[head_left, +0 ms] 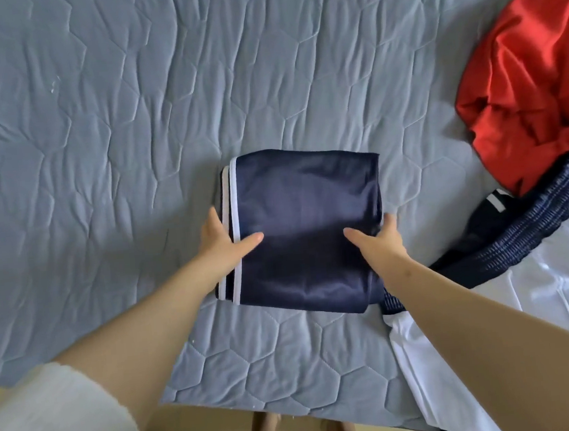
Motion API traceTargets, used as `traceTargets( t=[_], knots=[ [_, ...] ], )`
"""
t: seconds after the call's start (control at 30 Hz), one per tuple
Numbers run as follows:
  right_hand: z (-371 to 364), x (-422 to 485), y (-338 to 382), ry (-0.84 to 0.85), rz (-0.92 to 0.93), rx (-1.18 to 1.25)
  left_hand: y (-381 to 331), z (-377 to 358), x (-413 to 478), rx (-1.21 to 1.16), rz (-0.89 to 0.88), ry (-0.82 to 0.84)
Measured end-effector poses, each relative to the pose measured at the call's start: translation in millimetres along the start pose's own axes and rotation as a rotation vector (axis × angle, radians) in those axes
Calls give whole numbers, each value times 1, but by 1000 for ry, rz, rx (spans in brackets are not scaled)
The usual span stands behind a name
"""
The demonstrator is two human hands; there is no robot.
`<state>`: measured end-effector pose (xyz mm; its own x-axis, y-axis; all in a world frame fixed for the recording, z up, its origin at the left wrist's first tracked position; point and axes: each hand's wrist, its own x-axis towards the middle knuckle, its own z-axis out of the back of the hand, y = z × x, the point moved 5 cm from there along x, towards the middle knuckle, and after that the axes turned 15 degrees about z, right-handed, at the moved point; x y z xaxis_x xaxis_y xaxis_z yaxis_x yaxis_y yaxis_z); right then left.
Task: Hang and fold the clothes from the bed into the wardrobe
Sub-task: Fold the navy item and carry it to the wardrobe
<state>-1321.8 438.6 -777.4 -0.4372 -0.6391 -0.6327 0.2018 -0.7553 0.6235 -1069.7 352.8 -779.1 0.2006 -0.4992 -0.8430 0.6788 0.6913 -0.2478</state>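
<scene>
A navy garment with white side stripes (pixel 303 213) lies folded into a rectangle on the grey-blue quilted bed (pixel 96 128). My left hand (pixel 225 243) grips its left striped edge, thumb on top and fingers under. At the right edge my right hand (pixel 380 241) grips it the same way. Both hands hold the folded garment near its lower half. The wardrobe is out of view.
A crumpled red garment (pixel 533 83) lies at the right. Below it are a navy ribbed waistband piece (pixel 531 224) and a shiny white garment (pixel 525 314). The bed's near edge (pixel 276 412) meets a beige floor where my feet stand.
</scene>
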Motion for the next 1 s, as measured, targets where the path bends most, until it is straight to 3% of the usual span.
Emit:
traceTargets(
  t=[0.17, 0.3, 0.47, 0.63, 0.7, 0.77, 0.87, 1.0],
  knots=[
    [-22, -8, -30, 28, -65, -42, 27, -16, 9, -281, 93, 172],
    [-31, -7, -42, 44, -66, 30, 40, -22, 8, -294, 62, 385],
    [-34, -17, -44, 100, -99, 254, 59, -21, 0, -193, 158, 309],
    [-45, -57, -63, 345, -384, 431, 92, -30, -23, -147, 331, 281],
    [-50, -69, -70, 386, -389, 422, 109, -28, -29, -208, 432, 339],
    [-54, -72, -76, 316, -352, 442, 117, -23, -32, -323, 497, 450],
    [-59, -70, -83, 227, -357, 495, 114, -21, -28, -417, 444, 481],
    [-69, -72, -83, 249, -397, 495, 105, -34, -25, -295, 244, 204]
  ],
)
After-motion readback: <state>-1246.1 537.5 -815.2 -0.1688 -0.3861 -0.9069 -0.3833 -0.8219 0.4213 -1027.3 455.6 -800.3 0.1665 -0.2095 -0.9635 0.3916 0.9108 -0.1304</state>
